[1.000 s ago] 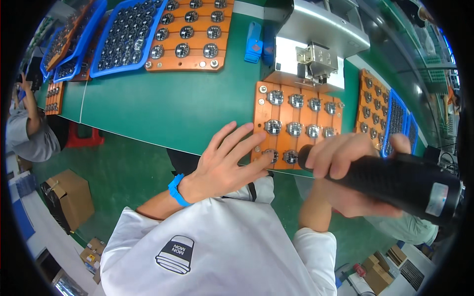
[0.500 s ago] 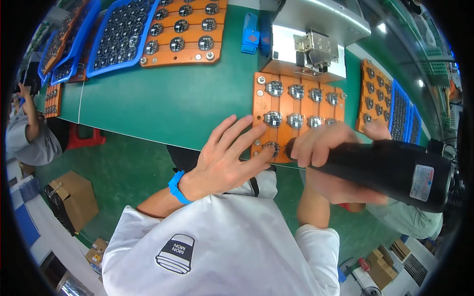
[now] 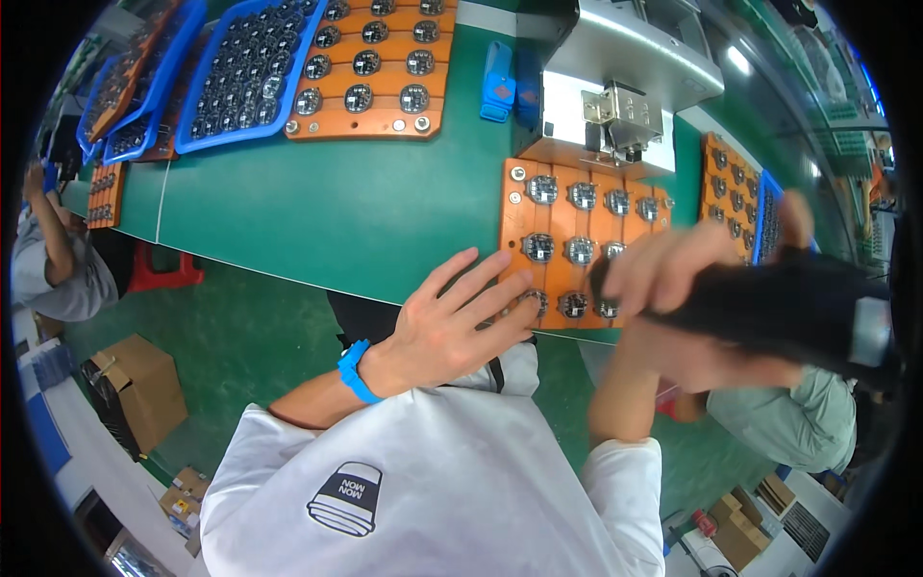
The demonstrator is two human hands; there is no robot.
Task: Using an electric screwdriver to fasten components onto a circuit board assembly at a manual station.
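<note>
On the near edge of the green table lies an orange tray (image 3: 514,213) with rows of small round circuit boards (image 3: 539,247) in it. My left hand (image 3: 444,322), blue band at the wrist, rests with spread fingers against the tray's left edge, fingertips beside a round board in the front row. Wrapped around a thick black handheld tool (image 3: 760,303), my right hand (image 3: 673,279) is over the tray's right front part. The tool has a pale label near its back end and is smeared by motion. Its tip and the boards under it are partly hidden.
Behind the tray stands a silver metal machine (image 3: 611,120), with a blue strap (image 3: 498,87) to its left. Another orange tray (image 3: 370,123) and a blue bin (image 3: 183,139) of boards sit at the back left. More trays (image 3: 716,207) are at the right. Other people sit on both sides.
My right hand has moved the black tool right, away from the left front board, uncovering another front-row board. My left hand stays at the tray's left edge. The whole view has shifted slightly.
</note>
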